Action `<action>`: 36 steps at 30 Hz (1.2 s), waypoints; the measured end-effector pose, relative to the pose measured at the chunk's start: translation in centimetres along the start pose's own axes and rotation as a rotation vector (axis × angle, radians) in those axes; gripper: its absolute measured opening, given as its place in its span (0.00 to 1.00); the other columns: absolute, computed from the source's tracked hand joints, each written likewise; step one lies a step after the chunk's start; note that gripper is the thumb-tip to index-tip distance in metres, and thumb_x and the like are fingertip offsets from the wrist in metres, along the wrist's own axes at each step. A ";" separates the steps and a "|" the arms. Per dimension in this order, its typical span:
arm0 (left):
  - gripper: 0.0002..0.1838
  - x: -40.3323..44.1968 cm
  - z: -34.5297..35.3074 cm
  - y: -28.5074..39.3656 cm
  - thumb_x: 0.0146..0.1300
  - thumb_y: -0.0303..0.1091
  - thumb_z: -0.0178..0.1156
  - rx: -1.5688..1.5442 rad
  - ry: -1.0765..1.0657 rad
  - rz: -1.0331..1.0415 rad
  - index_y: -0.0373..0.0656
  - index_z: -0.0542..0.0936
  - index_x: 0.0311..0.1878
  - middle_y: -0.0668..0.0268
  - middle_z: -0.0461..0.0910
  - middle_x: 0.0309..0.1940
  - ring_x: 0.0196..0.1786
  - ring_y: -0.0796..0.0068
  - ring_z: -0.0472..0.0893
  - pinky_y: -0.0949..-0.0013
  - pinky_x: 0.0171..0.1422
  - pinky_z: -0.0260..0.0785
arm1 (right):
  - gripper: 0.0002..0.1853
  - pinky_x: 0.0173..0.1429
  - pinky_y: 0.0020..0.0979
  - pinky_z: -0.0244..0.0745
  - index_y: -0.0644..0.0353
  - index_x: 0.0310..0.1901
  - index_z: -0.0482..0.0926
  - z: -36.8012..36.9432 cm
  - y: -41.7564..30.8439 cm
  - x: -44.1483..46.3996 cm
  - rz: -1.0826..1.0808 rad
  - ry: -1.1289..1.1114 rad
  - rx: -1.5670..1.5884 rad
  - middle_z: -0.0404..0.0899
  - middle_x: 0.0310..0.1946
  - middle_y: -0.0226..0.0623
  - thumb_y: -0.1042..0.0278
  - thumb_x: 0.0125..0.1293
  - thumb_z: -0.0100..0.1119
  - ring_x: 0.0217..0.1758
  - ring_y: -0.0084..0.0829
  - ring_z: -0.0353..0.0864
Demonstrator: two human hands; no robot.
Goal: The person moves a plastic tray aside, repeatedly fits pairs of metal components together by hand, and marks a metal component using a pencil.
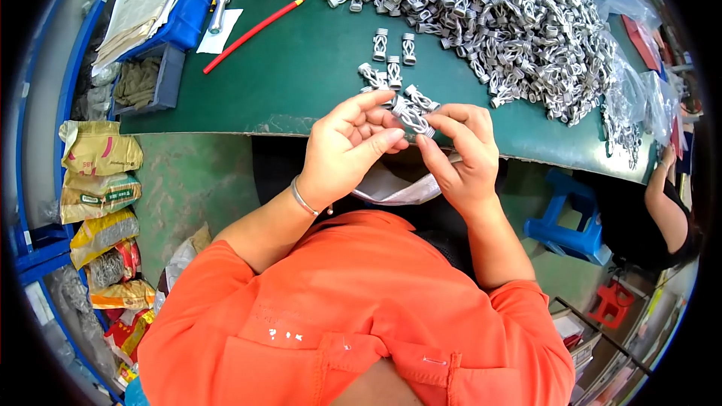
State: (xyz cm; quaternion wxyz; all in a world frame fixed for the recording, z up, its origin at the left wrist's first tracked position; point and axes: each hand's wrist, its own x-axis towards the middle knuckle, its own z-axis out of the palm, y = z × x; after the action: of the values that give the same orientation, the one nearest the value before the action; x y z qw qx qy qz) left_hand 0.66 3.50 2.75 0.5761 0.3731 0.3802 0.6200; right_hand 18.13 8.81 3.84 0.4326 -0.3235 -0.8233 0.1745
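Note:
Small grey metal parts, looped with ribbed ends, make a large heap (519,22) at the top right of the green table (301,68). Several loose ones (394,71) lie nearer me, above my hands. My right hand (462,146) pinches one grey part (414,119) near the table's front edge, thumb and forefinger at its lower end. Beside that part, my left hand (350,143) has its fingers curled, with thumb and forefinger apart; whether it touches the part I cannot tell.
On the table lies a red pencil (253,35), with a blue tray (177,15) of papers at the left. Clear plastic bags (632,98) edge the heap. Another person's arm (665,207) is at the right, near a blue stool (568,218). Packed bags (101,150) line the left.

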 end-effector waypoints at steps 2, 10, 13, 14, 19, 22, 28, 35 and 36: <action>0.19 0.0 -0.2 0.3 0.62 0.20 0.59 0.033 -0.018 -0.075 0.31 0.71 0.57 0.58 0.77 0.43 0.42 0.74 0.81 0.74 0.47 0.76 | 0.12 0.42 0.31 0.71 0.62 0.39 0.81 -0.1 -0.2 -0.5 0.114 -0.023 0.168 0.78 0.35 0.36 0.75 0.51 0.68 0.37 0.35 0.76; 0.10 -0.5 0.2 0.8 0.60 0.17 0.60 0.225 -0.172 0.250 0.30 0.79 0.45 0.60 0.76 0.42 0.40 0.73 0.81 0.73 0.45 0.78 | 0.07 0.44 0.25 0.80 0.70 0.43 0.80 0.5 -0.9 -3.3 0.542 -0.053 1.059 0.79 0.41 0.43 0.82 0.65 0.54 0.39 0.31 0.84; 0.11 -0.8 0.8 0.8 0.56 0.16 0.62 0.224 -0.165 0.262 0.30 0.79 0.44 0.60 0.75 0.41 0.41 0.73 0.81 0.73 0.46 0.78 | 0.07 0.44 0.25 0.79 0.69 0.42 0.81 0.5 -0.4 -3.3 0.421 -0.037 0.874 0.79 0.42 0.44 0.83 0.61 0.58 0.41 0.30 0.82; 0.12 -0.9 0.7 0.7 0.55 0.15 0.63 0.239 -0.162 0.268 0.30 0.79 0.44 0.60 0.75 0.41 0.41 0.73 0.81 0.73 0.46 0.78 | 0.08 0.43 0.25 0.78 0.69 0.41 0.81 0.5 -0.3 -3.3 0.302 -0.025 0.691 0.79 0.42 0.44 0.84 0.60 0.60 0.42 0.30 0.81; 0.13 -1.2 0.1 0.1 0.54 0.12 0.61 0.277 -0.160 0.270 0.28 0.76 0.43 0.56 0.73 0.44 0.44 0.70 0.80 0.71 0.48 0.77 | 0.24 0.46 0.24 0.74 0.63 0.48 0.66 1.0 -0.5 -3.9 0.240 0.166 0.720 0.73 0.45 0.42 0.91 0.52 0.63 0.41 0.24 0.76; 0.13 -1.5 0.1 -0.1 0.56 0.12 0.60 0.258 -0.121 0.227 0.28 0.75 0.45 0.56 0.75 0.43 0.43 0.69 0.81 0.71 0.49 0.77 | 0.25 0.45 0.23 0.74 0.62 0.49 0.63 1.1 -0.7 -4.1 0.229 0.222 0.787 0.73 0.45 0.43 0.91 0.52 0.63 0.41 0.24 0.76; 0.12 -2.1 -0.3 0.0 0.60 0.16 0.59 0.256 -0.117 -0.002 0.28 0.75 0.47 0.57 0.79 0.41 0.41 0.70 0.82 0.70 0.48 0.77 | 0.27 0.45 0.24 0.75 0.62 0.50 0.62 0.9 -1.0 -3.9 0.170 0.168 0.750 0.75 0.44 0.45 0.90 0.53 0.63 0.41 0.24 0.77; 0.12 -2.3 -0.5 -0.1 0.61 0.17 0.58 0.270 -0.110 -0.084 0.29 0.75 0.49 0.57 0.80 0.42 0.40 0.71 0.82 0.70 0.47 0.77 | 0.25 0.44 0.24 0.77 0.64 0.51 0.66 1.1 -1.4 -4.1 0.206 0.171 0.717 0.76 0.42 0.44 0.89 0.52 0.65 0.40 0.26 0.79; 0.12 -2.3 -0.5 -0.2 0.62 0.17 0.58 0.262 -0.112 -0.085 0.29 0.75 0.49 0.57 0.80 0.42 0.40 0.71 0.82 0.70 0.47 0.78 | 0.23 0.43 0.25 0.77 0.65 0.48 0.70 1.1 -1.6 -4.1 0.243 0.203 0.750 0.77 0.41 0.43 0.88 0.51 0.66 0.39 0.27 0.80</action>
State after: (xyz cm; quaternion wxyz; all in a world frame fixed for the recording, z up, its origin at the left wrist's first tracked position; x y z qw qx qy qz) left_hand 0.44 1.15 2.28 0.5684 0.4627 0.4408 0.5182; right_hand 18.27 4.84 1.66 0.5760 -0.2537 -0.6114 0.4796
